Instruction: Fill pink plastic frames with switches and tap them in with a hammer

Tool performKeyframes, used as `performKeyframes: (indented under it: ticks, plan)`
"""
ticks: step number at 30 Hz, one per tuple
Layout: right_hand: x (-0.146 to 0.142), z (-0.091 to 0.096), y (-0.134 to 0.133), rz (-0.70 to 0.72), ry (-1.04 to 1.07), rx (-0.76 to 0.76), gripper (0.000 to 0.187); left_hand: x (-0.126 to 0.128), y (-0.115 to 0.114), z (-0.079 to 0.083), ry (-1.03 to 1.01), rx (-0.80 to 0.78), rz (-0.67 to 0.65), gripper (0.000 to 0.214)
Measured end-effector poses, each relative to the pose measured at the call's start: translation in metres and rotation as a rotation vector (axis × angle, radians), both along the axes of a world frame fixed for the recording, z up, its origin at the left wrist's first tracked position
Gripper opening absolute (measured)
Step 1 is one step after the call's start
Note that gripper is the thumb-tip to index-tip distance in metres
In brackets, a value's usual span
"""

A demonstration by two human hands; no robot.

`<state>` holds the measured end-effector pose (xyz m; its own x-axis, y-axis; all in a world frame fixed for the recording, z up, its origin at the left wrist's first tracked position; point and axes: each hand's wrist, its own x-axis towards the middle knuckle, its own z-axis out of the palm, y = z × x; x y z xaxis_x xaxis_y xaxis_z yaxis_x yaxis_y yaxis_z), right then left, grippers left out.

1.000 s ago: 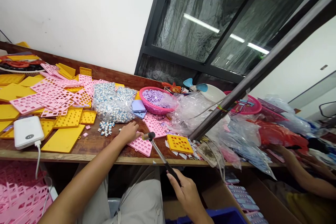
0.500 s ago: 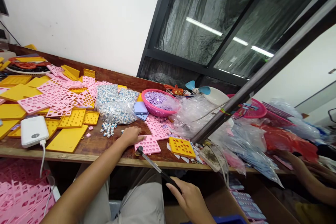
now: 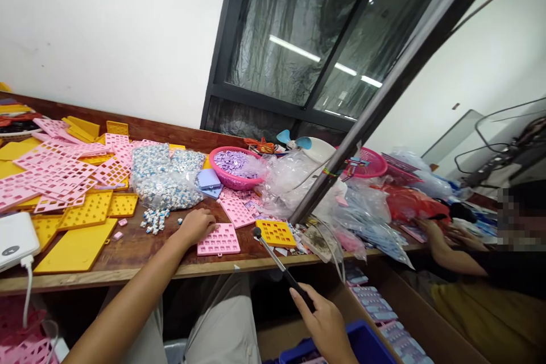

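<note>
From my end, the pink grid plate (image 3: 219, 244) lies flat near the front edge of the wooden table (image 3: 128, 243), its rows of square holes facing up. I have the left hand (image 3: 196, 228) resting at the plate's upper left corner; its fingertips are partly hidden, so I cannot tell whether they pinch the plate or only press on it. The right hand (image 3: 322, 318) is wrapped around the black handle of a hammer (image 3: 277, 260), out in front of the table edge, with the hammer's dark head right of the pink plate and just beside the left edge of a yellow grid plate (image 3: 276, 234). Behind the pink plate I see a second pink plate (image 3: 236, 213), then a pink basket (image 3: 236, 183) of purple pieces (image 3: 234, 162). To the left sit clear bags (image 3: 164, 185) of blue-and-white pieces, some spilled loose in front, and farther left, overlapping yellow panels (image 3: 70, 247). To the right, past a slanted metal pole (image 3: 360, 128), a co-worker's arm (image 3: 452, 259) reaches onto the table.
</note>
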<state>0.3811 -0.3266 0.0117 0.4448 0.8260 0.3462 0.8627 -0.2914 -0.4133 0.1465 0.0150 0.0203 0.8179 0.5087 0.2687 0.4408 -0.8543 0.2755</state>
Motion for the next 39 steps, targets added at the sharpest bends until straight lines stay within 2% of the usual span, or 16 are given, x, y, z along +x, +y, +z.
performKeyframes:
  ticks: [2,5,6,11,14,17,20,24,27,30,33,35,36,37,39]
  plan:
    - [0.015,-0.008,-0.007,-0.077,-0.104,0.001,0.046,0.0,-0.007,0.001,0.018,0.028,-0.055,0.043]
    - [0.029,-0.017,-0.01,-0.083,-0.201,-0.001,0.045,0.001,-0.019,-0.001,0.053,0.061,-0.122,0.081]
    - [0.032,-0.019,-0.009,-0.071,-0.217,0.006,0.044,0.001,-0.023,-0.001,0.065,0.069,-0.125,0.088]
    - [0.046,-0.023,0.008,-0.042,-0.255,0.066,0.04,0.006,-0.023,0.004,0.088,0.1,-0.03,0.084]
    - [0.062,-0.027,0.021,-0.044,-0.293,0.141,0.036,0.019,-0.01,0.018,-0.001,-0.02,0.123,0.087]
    - [0.075,-0.031,0.034,-0.07,-0.343,0.177,0.03,0.05,0.004,0.036,-0.084,-0.207,0.284,0.093]
    - [0.074,-0.032,0.045,-0.121,-0.38,0.192,0.024,0.093,0.011,0.047,-0.049,-0.359,0.424,0.095]
    - [0.058,-0.032,0.046,-0.106,-0.381,0.269,0.03,0.135,0.006,0.043,0.002,-0.428,0.54,0.084]
    - [0.048,-0.031,0.034,-0.064,-0.35,0.331,0.032,0.137,0.0,0.036,-0.025,-0.42,0.528,0.074]
    - [0.045,-0.033,0.018,-0.071,-0.325,0.42,0.029,0.107,-0.01,0.034,-0.064,-0.367,0.478,0.069]
    - [0.036,-0.039,0.016,-0.044,-0.281,0.476,0.025,0.047,-0.03,0.037,-0.194,-0.249,0.318,0.065]
    - [0.022,-0.043,0.025,0.009,-0.239,0.494,0.023,-0.007,-0.049,0.04,-0.34,-0.175,0.209,0.057]
    - [0.013,-0.044,0.032,0.047,-0.219,0.497,0.021,-0.038,-0.057,0.041,-0.411,-0.152,0.202,0.051]
    - [0.002,-0.044,0.041,0.091,-0.201,0.497,0.019,-0.07,-0.064,0.041,-0.478,-0.135,0.238,0.046]
    - [-0.02,-0.042,0.059,0.197,-0.167,0.482,0.017,-0.14,-0.071,0.039,-0.645,-0.058,0.417,0.038]
